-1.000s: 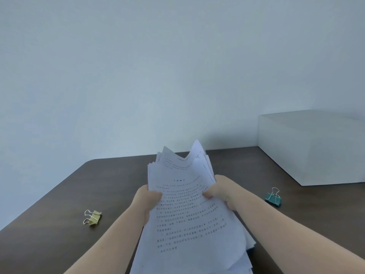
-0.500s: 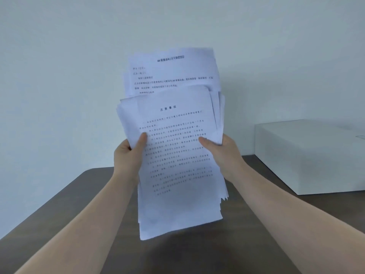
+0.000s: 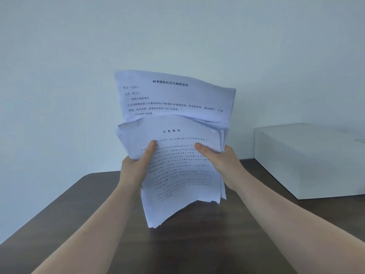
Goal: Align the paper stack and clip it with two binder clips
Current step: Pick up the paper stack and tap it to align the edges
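Observation:
A loose paper stack (image 3: 177, 175) of white printed sheets is held upright above the dark table (image 3: 59, 224). The sheets are uneven: one sheet sticks out well above the front page, and the bottom edges are ragged and slanted, lowest at the left. My left hand (image 3: 136, 165) grips the stack's left edge, thumb on the front page. My right hand (image 3: 219, 159) grips the right edge in the same way. The stack's lower edge hangs just above the tabletop. No binder clip is in view.
A white box (image 3: 308, 161) stands on the table at the right, against the pale wall. The table's rounded back-left corner (image 3: 88, 177) lies left of my left forearm.
Both hands lifted the stack from lying low over the table to upright. Since half a second ago it has dropped lower and tilted. The view rose, so both clips left the frame.

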